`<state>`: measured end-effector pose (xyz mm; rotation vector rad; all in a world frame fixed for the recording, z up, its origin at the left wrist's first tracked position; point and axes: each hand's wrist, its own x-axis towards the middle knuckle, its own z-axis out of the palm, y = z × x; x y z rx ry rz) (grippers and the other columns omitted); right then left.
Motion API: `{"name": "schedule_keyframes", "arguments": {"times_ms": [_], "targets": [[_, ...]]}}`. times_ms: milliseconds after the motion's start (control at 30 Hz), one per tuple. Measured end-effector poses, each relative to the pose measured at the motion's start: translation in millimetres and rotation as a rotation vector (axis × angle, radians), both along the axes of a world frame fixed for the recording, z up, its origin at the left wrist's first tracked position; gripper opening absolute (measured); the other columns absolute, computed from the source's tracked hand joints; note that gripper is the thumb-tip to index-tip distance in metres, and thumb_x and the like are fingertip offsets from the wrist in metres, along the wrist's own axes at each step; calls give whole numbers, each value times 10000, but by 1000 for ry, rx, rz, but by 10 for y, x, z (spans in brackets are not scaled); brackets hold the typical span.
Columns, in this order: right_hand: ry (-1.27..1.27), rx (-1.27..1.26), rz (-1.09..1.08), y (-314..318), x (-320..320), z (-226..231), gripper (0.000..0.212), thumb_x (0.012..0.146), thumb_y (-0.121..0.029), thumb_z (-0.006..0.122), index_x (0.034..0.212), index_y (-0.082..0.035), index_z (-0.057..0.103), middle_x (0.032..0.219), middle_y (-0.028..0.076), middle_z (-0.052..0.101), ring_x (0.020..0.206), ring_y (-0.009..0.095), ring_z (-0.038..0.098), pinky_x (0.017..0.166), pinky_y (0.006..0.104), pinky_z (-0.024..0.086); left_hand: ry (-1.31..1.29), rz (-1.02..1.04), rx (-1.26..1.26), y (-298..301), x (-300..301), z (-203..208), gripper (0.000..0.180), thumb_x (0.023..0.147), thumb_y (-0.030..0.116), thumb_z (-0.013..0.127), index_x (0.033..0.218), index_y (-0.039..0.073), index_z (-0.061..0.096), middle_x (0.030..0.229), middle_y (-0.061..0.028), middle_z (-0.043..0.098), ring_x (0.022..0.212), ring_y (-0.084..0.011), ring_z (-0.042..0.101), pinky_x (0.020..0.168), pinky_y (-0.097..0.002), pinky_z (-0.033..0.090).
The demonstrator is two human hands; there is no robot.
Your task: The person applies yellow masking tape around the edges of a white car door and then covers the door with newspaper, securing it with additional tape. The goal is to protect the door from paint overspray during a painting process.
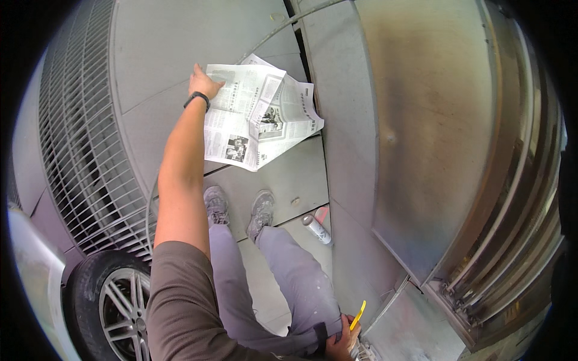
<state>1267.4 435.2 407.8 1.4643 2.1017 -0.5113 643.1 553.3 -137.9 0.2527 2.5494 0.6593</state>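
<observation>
My left hand [206,83], with a dark band on its wrist, is stretched out in front of me. It grips the upper left edge of a sheet of newspaper [241,120], thumb on top. The newspaper is spread and creased, its right side folded into overlapping layers. Low by my hip, my right hand [341,344] is curled, partly cut off by the lower edge. From its fingers rises a narrow, curved yellow strip-like thing [359,315], whose kind I cannot make out. Something pale and cluttered beside that hand is too cropped to name.
A spray can [316,229] lies beside a small red piece [322,214] right of my shoes. To the right stands a large stained metal panel [421,132]. A metal grating [84,132] and a car wheel [123,310] are on the left. A thin hose [283,27] curves behind the newspaper.
</observation>
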Motion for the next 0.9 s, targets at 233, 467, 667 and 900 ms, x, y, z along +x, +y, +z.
{"name": "schedule_keyframes", "arguments": {"times_ms": [233,467,667,900], "targets": [[15,0,-8,-49,-33,139,712,716,-120,645,1411,15,575,1297,264,531,1219,470,498,1078,572,397,147,-540,305,-335,1050,747,196,975,211,601,1065,106,740,1006,-183,744,858,-410,717,777,-534,567],[72,-142,9,-127,-373,418,703,809,-260,784,1457,-80,581,1300,218,557,1202,434,524,1018,522,458,-351,-400,596,-1678,3192,3997,397,921,112,667,1316,70,648,734,-198,684,647,-375,705,612,-476,563],[505,-247,145,-358,-1333,1009,876,676,-348,946,1379,7,564,1409,256,483,1246,466,532,1008,518,491,-479,-57,714,-1937,3396,6155,540,893,28,631,1422,58,527,756,-212,671,657,-371,699,622,-432,533],[907,-69,198,-247,-1743,1959,190,855,-85,784,880,80,692,1021,223,639,897,387,663,812,402,541,-592,179,1293,-2217,2955,7185,827,899,1,756,1575,37,280,1102,-135,709,955,-159,689,855,-322,561]]}}
